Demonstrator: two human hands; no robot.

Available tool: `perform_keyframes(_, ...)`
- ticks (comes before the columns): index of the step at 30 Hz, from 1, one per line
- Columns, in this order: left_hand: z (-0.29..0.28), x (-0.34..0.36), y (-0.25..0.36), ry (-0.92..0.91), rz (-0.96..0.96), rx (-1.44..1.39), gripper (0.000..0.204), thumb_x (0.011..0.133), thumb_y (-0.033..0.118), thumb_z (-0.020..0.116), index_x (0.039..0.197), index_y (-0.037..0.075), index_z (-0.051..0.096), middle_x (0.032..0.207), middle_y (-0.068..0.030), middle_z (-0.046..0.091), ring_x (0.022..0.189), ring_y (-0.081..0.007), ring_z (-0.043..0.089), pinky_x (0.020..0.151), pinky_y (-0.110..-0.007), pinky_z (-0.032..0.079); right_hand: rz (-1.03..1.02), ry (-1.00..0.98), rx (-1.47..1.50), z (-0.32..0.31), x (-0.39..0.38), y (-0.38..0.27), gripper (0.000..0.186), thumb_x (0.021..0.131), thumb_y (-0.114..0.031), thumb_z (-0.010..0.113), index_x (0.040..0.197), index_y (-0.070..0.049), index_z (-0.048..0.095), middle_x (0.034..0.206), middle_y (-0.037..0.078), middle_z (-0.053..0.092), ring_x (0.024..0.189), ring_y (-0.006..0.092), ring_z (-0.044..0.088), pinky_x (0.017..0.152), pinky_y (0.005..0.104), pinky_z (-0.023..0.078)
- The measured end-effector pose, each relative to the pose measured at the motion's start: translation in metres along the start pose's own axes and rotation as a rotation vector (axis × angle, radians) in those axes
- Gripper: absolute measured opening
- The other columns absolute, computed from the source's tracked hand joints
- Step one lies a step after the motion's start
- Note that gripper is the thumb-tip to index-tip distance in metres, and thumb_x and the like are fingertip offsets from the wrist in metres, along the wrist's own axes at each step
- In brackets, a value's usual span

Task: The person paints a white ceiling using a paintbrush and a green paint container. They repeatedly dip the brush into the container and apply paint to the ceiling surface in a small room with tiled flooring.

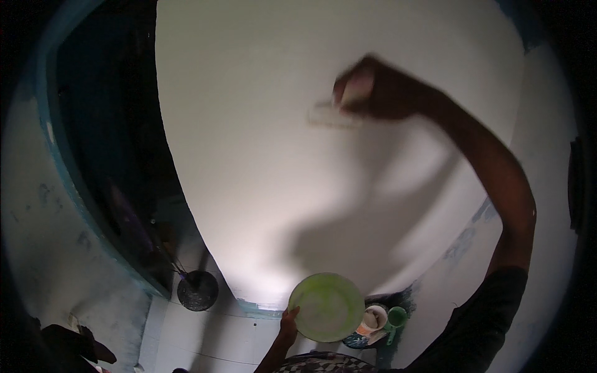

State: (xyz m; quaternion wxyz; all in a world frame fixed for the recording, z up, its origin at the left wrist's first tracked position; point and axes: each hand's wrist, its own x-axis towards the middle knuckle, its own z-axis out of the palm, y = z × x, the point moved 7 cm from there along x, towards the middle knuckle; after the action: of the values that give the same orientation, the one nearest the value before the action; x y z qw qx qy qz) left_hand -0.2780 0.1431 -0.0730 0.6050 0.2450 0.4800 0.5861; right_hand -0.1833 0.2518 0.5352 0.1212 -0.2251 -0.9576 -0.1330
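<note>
Raised high against the white wall (261,124), my right hand (388,90) is closed round a wide flat paintbrush (357,93). Motion smears the brush, and its broad end lies at or close to the wall; contact cannot be told. Low in front of me, my left hand (288,323) grips the left rim of a round light-green plate (327,308). Pale smears cover the plate's face. My arm's shadow falls across the wall below the brush.
Right of the plate stand a white-and-orange tub (372,320) and a green dipper (396,318). A black round container (198,291) with sticks above it sits on the tiled floor by a dark, teal-framed doorway (106,155). Another person's hand (74,342) shows at lower left.
</note>
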Motion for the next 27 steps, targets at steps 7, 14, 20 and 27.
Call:
perform_keyframes(7, 0.007, 0.002, 0.004, -0.078, -0.078, -0.095, 0.047, 0.087, 0.027, 0.056, 0.124, -0.002, 0.052, 0.11, -0.0127, 0.061, 0.1, -0.0238, 0.058, 0.09, -0.034, 0.044, -0.167, 0.841, -0.352, -0.169, -0.022, -0.011, 0.008, 0.084, -0.004, 0.06, 0.078, -0.001, 0.058, 0.071, 0.012, 0.061, 0.063, 0.0194, 0.056, 0.061, 0.0339, 0.047)
perform_keyframes(14, -0.028, 0.017, -0.012, -0.032, -0.076, -0.169, 0.047, 0.087, 0.027, 0.056, 0.123, -0.003, 0.051, 0.11, -0.0133, 0.06, 0.101, -0.0243, 0.057, 0.09, -0.035, 0.045, -0.361, 0.439, -0.649, -0.018, 0.01, -0.024, 0.028, 0.073, -0.006, 0.068, 0.101, -0.007, 0.063, 0.098, 0.009, 0.066, 0.088, 0.0271, 0.064, 0.081, 0.0384, 0.053)
perform_keyframes(20, -0.03, 0.013, -0.012, -0.059, -0.072, -0.163, 0.046, 0.088, 0.027, 0.055, 0.123, -0.002, 0.051, 0.111, -0.0134, 0.06, 0.103, -0.0237, 0.057, 0.091, -0.035, 0.044, 0.021, -0.08, 0.11, 0.03, 0.021, -0.046, 0.011, 0.076, -0.008, 0.061, 0.085, -0.001, 0.064, 0.074, 0.009, 0.065, 0.076, 0.0204, 0.063, 0.073, 0.034, 0.05)
perform_keyframes(27, -0.027, 0.009, 0.0, -0.057, -0.091, -0.144, 0.045, 0.088, 0.026, 0.054, 0.124, -0.002, 0.051, 0.111, -0.012, 0.06, 0.103, -0.023, 0.056, 0.093, -0.034, 0.042, -0.155, 0.768, -0.283, -0.146, 0.022, -0.023, 0.007, 0.083, -0.006, 0.06, 0.08, 0.0, 0.062, 0.072, 0.009, 0.063, 0.066, 0.0187, 0.056, 0.065, 0.0349, 0.049)
